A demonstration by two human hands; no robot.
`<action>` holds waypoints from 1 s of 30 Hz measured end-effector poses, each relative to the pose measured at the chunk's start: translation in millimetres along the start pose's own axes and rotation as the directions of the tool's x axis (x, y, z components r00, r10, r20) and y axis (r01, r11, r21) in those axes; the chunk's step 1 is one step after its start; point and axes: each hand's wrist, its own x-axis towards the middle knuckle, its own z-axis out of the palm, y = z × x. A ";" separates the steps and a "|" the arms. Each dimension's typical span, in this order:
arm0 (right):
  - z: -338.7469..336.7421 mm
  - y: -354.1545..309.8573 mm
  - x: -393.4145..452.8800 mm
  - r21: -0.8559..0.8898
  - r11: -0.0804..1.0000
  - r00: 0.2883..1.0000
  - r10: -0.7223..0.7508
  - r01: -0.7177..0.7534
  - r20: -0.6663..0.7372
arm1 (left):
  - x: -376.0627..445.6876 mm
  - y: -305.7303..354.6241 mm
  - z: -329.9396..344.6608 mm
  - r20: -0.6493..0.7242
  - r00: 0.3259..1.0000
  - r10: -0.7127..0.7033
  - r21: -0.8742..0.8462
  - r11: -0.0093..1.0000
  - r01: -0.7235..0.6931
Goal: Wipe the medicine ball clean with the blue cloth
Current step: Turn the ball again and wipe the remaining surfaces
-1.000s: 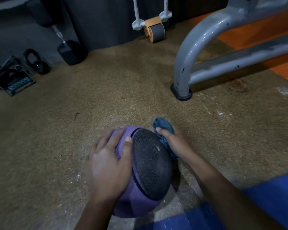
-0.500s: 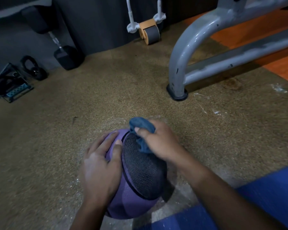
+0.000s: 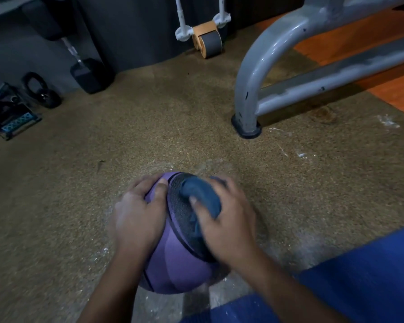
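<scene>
The blue cloth (image 3: 202, 199) is bunched in the right hand (image 3: 229, 220) and pressed onto the dark textured panel of the medicine ball (image 3: 173, 259). The ball, on the floor (image 3: 149, 136), is steadied by the left hand (image 3: 138, 220), fingers spread flat. It is judged heavy, firm and prone to rolling; the smooth purple side is best held

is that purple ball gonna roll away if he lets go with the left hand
Probably, a little: the ball is round, resting on flat floor, and the left hand steadies it. It looks thick and rubbery, so likely heavy and slow to roll. The rough dark panel should resist slipping under the cloth.
</scene>
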 end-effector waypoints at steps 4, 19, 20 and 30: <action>6.2 40.8 46.0 0.381 0.791 0.878 0.437 -0.479 0.195 | 3.9 4.2 0.3 0.007 0.999 -0.049 -0.024 0.998 0.049; 12.8 33.2 20.3 0.390 0.824 0.911 0.391 -0.411 0.134 | 7.3 -14.8 -13.6 -0.040 0.987 -0.154 -0.093 0.984 0.149; 14.2 38.0 21.7 0.395 0.811 0.900 0.413 -0.432 0.139 | 7.9 -12.4 -12.8 -0.045 0.985 -0.165 -0.074 0.984 0.162; 15.4 -2.7 -57.4 0.054 0.987 0.988 -0.146 0.149 -0.043 | 8.2 -15.2 -12.9 -0.041 0.985 -0.167 -0.094 0.982 0.163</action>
